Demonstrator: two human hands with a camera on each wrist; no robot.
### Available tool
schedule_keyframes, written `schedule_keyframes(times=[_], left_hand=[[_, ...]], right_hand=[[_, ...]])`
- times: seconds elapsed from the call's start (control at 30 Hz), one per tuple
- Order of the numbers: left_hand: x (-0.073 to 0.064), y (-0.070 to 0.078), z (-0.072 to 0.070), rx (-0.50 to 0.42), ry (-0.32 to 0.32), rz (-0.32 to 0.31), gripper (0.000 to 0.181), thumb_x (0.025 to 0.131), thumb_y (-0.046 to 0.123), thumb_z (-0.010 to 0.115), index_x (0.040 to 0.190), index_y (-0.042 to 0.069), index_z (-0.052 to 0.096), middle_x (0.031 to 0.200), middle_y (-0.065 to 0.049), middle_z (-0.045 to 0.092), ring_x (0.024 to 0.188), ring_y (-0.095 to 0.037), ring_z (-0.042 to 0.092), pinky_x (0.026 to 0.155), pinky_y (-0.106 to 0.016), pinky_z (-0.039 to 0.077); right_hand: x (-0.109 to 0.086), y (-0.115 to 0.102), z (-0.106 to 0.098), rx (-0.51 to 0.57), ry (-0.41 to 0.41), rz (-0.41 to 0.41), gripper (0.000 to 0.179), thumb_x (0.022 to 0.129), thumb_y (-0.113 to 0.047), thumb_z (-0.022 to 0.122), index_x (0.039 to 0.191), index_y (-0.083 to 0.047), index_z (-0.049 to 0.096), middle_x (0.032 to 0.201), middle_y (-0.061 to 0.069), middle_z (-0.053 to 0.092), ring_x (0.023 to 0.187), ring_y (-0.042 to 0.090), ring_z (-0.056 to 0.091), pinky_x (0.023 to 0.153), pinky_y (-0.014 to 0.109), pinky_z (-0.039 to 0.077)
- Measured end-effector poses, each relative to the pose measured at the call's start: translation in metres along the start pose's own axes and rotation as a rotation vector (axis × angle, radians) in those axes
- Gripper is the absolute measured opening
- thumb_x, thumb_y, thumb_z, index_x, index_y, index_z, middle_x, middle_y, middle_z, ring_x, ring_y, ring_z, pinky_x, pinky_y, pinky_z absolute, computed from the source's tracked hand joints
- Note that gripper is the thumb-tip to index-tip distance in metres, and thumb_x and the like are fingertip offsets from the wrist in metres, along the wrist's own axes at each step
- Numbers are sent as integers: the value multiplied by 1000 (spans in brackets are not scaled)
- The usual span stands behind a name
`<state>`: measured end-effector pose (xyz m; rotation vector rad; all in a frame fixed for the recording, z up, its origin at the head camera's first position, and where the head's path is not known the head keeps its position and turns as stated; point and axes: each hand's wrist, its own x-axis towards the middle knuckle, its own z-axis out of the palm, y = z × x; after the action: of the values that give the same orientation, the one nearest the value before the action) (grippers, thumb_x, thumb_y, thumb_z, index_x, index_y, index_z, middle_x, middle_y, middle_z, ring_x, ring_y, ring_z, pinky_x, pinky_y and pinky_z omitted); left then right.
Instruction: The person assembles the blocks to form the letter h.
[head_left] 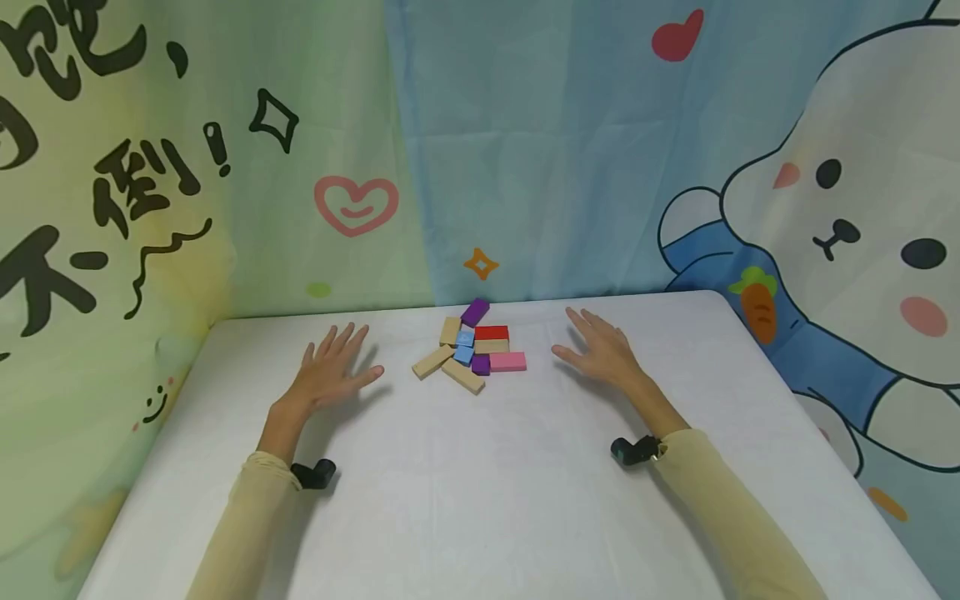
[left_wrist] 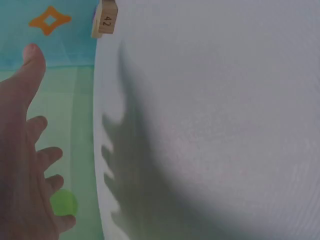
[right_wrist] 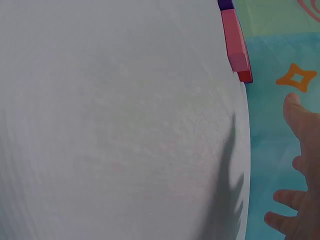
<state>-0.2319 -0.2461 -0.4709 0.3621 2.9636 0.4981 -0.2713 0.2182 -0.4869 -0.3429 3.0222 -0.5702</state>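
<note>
A loose cluster of wooden blocks lies near the table's far edge. In it are a pink block (head_left: 507,362), a red block (head_left: 491,332), two purple ones, small blue blocks (head_left: 463,355) and several plain wood-coloured blocks (head_left: 462,377). My left hand (head_left: 327,372) hovers to the left of the cluster, fingers spread, holding nothing. To the right of it, my right hand (head_left: 600,350) is also held with fingers extended and nothing in it. The left wrist view catches a plain block marked 42 (left_wrist: 107,17); the right wrist view shows the pink block (right_wrist: 235,40) beyond the thumb.
A white-covered table (head_left: 480,500) spreads out below both arms. Behind it hangs a printed curtain (head_left: 540,150) with hearts, lettering and a cartoon bear. Each wrist carries a small black camera, such as the right one (head_left: 634,451).
</note>
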Motion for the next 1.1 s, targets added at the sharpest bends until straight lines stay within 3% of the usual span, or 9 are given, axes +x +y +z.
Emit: schedule_keyframes(times=[0.5, 0.77, 1.1], left_hand=[[-4, 6, 4, -30, -7, 30, 90, 87, 66, 54, 156, 21, 19, 162, -13, 21, 150, -39, 12, 114, -67, 4], [-7, 8, 7, -70, -1, 50, 89, 87, 64, 55, 156, 21, 19, 161, -13, 22, 149, -40, 16, 116, -61, 13], [-10, 19, 7, -135, -3, 96, 87, 88, 63, 56, 156, 22, 21, 161, -11, 23, 148, -39, 18, 116, -59, 14]], right_hand=[[0, -29, 11, 29, -65, -41, 84, 89, -58, 55, 156, -24, 19, 160, 15, 25, 147, 37, 23, 112, 64, 23], [-4, -40, 20, 51, -43, -126, 79, 89, -53, 59, 154, -21, 26, 157, 17, 31, 143, 40, 30, 110, 64, 25], [-3, -68, 30, 27, -64, -220, 80, 87, -57, 60, 153, -21, 31, 156, 13, 34, 143, 36, 32, 110, 61, 29]])
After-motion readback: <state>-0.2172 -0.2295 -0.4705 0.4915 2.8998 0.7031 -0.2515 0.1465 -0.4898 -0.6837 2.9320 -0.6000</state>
